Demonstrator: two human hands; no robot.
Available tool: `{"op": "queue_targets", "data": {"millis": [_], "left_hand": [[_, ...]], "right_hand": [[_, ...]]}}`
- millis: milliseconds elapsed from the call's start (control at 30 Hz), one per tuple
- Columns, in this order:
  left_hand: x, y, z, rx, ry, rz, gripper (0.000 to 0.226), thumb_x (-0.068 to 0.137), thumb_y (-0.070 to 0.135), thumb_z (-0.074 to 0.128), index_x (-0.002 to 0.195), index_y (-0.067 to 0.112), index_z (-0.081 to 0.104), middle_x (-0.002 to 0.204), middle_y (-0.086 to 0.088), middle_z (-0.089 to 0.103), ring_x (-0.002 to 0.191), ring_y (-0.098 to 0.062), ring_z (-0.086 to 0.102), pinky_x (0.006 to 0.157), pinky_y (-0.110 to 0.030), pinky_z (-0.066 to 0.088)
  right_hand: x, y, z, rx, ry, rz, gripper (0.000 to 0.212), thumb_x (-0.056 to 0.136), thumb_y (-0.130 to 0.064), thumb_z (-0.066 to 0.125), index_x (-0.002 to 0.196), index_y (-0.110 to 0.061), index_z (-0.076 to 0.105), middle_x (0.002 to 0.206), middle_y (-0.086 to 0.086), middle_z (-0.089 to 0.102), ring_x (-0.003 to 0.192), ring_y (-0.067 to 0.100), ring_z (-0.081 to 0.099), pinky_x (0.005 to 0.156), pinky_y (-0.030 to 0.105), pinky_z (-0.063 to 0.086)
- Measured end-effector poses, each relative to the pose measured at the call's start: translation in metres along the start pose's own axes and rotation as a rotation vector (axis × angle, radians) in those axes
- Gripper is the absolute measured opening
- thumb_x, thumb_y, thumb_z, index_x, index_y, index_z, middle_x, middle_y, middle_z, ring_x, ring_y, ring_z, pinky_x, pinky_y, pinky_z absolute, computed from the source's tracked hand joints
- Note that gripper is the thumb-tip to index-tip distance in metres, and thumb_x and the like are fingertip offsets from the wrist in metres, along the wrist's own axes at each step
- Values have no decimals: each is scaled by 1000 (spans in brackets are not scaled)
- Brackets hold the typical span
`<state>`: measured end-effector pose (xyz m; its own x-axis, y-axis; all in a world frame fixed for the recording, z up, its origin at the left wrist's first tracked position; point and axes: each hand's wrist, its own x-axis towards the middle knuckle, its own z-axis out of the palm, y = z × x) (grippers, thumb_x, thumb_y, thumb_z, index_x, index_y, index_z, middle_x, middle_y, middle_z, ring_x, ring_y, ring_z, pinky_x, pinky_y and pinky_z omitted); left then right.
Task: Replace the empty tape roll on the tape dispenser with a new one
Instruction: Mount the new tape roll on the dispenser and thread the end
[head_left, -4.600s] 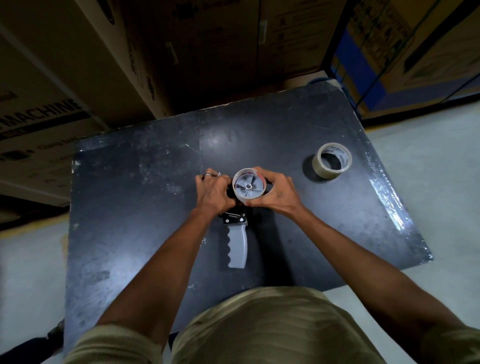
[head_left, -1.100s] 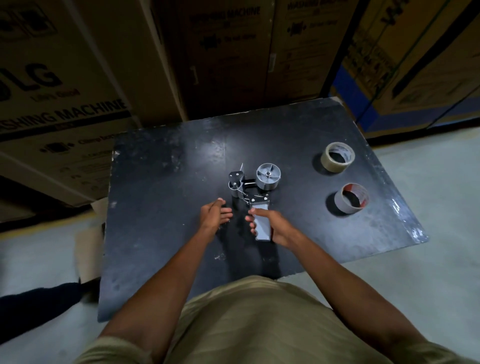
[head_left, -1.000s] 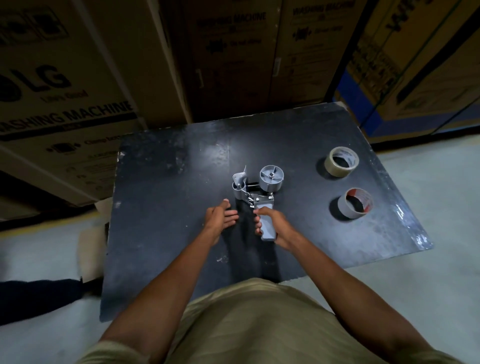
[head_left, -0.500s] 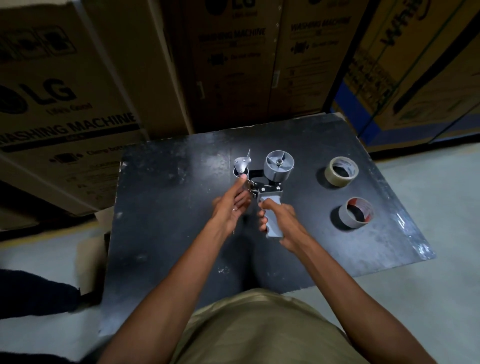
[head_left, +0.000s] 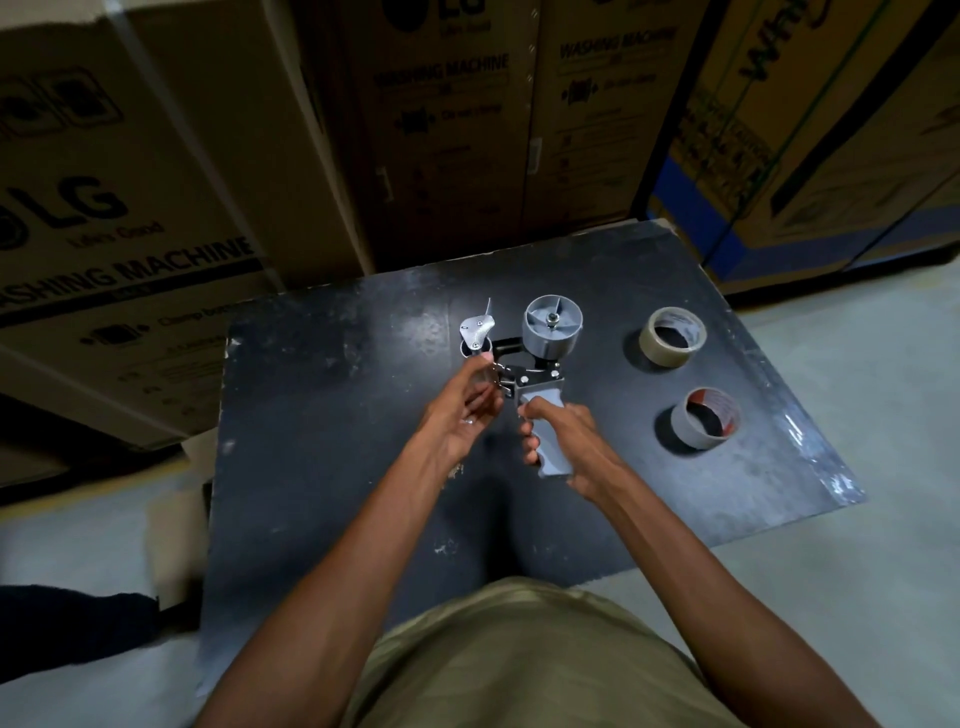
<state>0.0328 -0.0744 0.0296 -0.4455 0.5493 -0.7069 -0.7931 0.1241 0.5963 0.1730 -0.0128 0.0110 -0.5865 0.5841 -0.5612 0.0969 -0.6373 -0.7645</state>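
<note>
Right hand (head_left: 563, 441) grip is closed around the grey ribbed handle of the grey plastic and black metal tape dispenser (head_left: 540, 364), which is held raised above the desk. Left hand (head_left: 462, 410) grip is loosely curled, fingertips at the front of the dispenser frame just below its small metal cutter plate (head_left: 476, 328); whether they pinch anything cannot be told, as the contact point is hidden behind the fingers. The dispenser's grey spoked hub (head_left: 552, 328) is bare, carrying no roll. To the right, well apart from the dispenser, two rolls lie flat on the black scuffed desk (head_left: 332, 415): a beige full tape roll (head_left: 671, 336) farther from the person, and a grey near-empty roll core with a red-printed inner face (head_left: 705, 425) nearer. The print inside the core is too small to read. The desk surface shows white scratches and glare along its right edge. Large brown cardboard cartons (head_left: 130, 197) marked "washing machine" stand behind the desk, their tops cut off by the frame. The floor is pale grey concrete (head_left: 857, 571). A dark object at lower left cannot be identified.
</note>
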Motion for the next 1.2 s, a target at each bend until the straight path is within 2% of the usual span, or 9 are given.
{"op": "queue_targets", "data": {"millis": [133, 267, 567, 767, 900, 1000, 1100, 1200], "left_hand": [[0, -1, 7, -22, 28, 7, 34, 72, 28, 84, 90, 7, 65, 83, -8, 64, 73, -17, 62, 80, -32, 60], [-1, -4, 11, -73, 61, 38, 33, 69, 28, 86, 82, 8, 64, 64, -3, 64, 64, -16, 61, 69, -29, 61], [-3, -14, 12, -161, 99, 67, 41, 73, 24, 85, 102, 3, 65, 104, -14, 71, 85, -19, 71, 78, -31, 61], [-10, -28, 10, -123, 53, 40, 39, 79, 26, 81, 108, 3, 69, 103, -10, 74, 90, -15, 71, 83, -27, 57], [-8, -28, 1, -99, 28, 30, 46, 78, 28, 81, 115, 3, 68, 114, -12, 73, 97, -16, 70, 82, -26, 58], [-4, -31, -11, -24, 42, 25, 56, 79, 41, 78, 117, 2, 65, 114, -13, 71, 104, -18, 69, 84, -28, 57], [3, -36, -29, 28, 89, 11, 56, 85, 50, 67, 115, 2, 64, 109, -15, 71, 98, -22, 69, 80, -30, 56], [11, -40, -48, 51, 156, 40, 47, 95, 34, 58, 121, -4, 63, 109, -19, 69, 84, -22, 68, 73, -27, 57]], "right_hand": [[3, 0, 2, 19, 22, 2, 10, 78, -12, 69, 87, -8, 66, 61, 2, 60, 44, 13, 50, 42, 24, 43], [7, -2, 3, 26, 32, -2, 15, 73, -16, 71, 85, -8, 66, 60, 2, 60, 44, 13, 50, 41, 24, 43], [15, -2, 2, 43, 33, -1, 16, 71, -17, 73, 82, -10, 66, 60, 1, 60, 43, 12, 50, 41, 23, 43], [23, -2, -1, 54, 41, 5, 7, 72, -19, 73, 73, -13, 69, 61, 1, 60, 43, 11, 51, 41, 22, 44], [28, 2, -3, 34, 26, 2, 11, 65, -24, 76, 70, -15, 72, 60, 1, 61, 43, 11, 51, 42, 22, 45], [31, 9, -6, 20, 11, -6, 13, 67, -27, 78, 69, -15, 75, 60, 0, 61, 44, 10, 52, 42, 22, 45], [36, 17, -10, -2, 25, -2, 13, 67, -27, 80, 70, -15, 76, 60, 0, 62, 44, 10, 51, 42, 23, 45], [40, 27, -17, -75, 51, 13, 23, 64, -24, 82, 81, -10, 74, 64, 4, 64, 45, 11, 52, 43, 25, 46]]}}
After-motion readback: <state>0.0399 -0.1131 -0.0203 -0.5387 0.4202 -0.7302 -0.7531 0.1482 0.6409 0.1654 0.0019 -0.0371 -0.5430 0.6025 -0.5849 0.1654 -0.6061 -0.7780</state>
